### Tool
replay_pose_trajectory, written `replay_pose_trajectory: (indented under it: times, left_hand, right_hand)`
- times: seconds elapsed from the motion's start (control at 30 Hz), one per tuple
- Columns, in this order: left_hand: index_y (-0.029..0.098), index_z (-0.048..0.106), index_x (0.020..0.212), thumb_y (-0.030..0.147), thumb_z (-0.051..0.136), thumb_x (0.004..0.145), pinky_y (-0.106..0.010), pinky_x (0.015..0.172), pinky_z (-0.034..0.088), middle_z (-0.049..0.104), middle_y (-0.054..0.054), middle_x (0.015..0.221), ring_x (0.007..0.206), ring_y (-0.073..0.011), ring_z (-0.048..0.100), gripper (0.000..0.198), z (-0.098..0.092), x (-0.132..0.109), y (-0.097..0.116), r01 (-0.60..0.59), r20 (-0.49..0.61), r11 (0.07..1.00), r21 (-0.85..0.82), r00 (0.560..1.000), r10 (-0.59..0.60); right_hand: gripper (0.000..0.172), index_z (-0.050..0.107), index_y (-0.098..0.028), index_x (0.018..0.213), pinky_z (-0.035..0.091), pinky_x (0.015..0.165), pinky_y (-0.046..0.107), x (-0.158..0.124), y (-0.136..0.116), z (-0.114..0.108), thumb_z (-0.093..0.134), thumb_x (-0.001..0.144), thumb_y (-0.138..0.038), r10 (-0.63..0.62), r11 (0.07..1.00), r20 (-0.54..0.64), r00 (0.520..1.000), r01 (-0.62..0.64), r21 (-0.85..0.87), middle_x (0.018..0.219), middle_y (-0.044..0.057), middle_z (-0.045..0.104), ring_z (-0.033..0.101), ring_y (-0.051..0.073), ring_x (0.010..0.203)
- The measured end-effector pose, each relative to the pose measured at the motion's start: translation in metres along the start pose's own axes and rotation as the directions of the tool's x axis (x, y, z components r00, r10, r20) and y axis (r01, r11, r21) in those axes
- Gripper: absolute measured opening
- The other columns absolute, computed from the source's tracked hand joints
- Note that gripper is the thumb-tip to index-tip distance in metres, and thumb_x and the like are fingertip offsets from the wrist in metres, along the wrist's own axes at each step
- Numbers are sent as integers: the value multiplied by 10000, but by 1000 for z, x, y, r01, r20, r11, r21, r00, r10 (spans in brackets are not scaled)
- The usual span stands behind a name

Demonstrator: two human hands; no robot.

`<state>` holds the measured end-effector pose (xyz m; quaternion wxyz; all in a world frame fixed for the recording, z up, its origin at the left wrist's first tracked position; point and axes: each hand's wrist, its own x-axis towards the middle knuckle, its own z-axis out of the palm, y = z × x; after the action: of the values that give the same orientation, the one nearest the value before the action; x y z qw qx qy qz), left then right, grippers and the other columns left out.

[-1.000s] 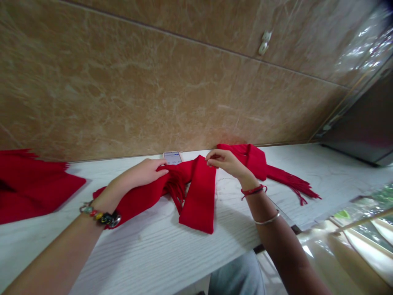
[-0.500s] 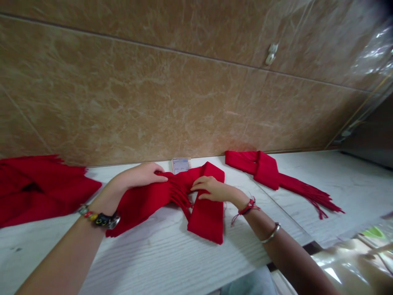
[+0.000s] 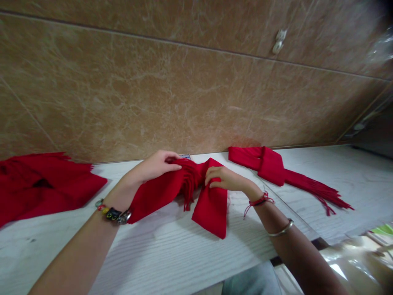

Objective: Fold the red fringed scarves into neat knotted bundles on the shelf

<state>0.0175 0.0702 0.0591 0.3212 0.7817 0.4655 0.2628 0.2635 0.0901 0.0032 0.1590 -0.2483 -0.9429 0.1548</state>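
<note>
On white table, btwn both hands: red scarf [image 3: 161,188], folded, flap [image 3: 211,213] angled twd person, fringe [image 3: 189,180] mid.
Scarf feel: prob. light, soft, limp; low slip, not fragile; fringe strands may snag.
Best hold: prob. flat folded edges, w/ fringe strands gathered tog.
L hand [image 3: 156,164]: thumb & fingers part-closed, grasping scarf's upper edge by fringe.
R hand [image 3: 229,179]: fingers bent, touching flap nr its top; pinched or just resting, can't tell.
</note>
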Motion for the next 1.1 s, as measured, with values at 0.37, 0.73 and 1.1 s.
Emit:
replay_pose_trajectory:
  times: [0.37, 0.73, 1.1]
  left_hand:
    - [141, 591, 728, 143, 674, 546, -314, 742, 456, 671, -21, 743, 778, -202, 608, 200, 79, 50, -46, 119, 33, 969, -216, 993, -114]
    - [175, 404, 1192, 118, 652, 615, -271, 688, 464, 638, -64, 944, 815, -183, 608, 631, 79, 35, -38, -25, -115, 1000, 1, 993, 25]
    - [143, 474, 1117, 252, 667, 660, -304, 786, 451, 622, -109, 1028, 904, -199, 592, 508, 91, 17, -13, 94, -1, 953, -286, 995, -99]
  right_hand:
    - [76, 603, -150, 720, 436, 658, 254, -9, 20, -8, 593, 674, -90, 171, 985, -285, 943, -163, 50, 738, 29, 617, 568, 141, 690]
    - [103, 613, -175, 755, 435, 775, 298, 9, 17, 21, 562, 734, -88, 93, 991, -387, 917, -123, -52, 840, 40, 548, 523, 151, 813]
    - [100, 644, -157, 743, 434, 754, 267, 27, 21, 27, 581, 726, -81, 141, 986, -420, 897, -165, -22, 830, 42, 552, 525, 136, 786]
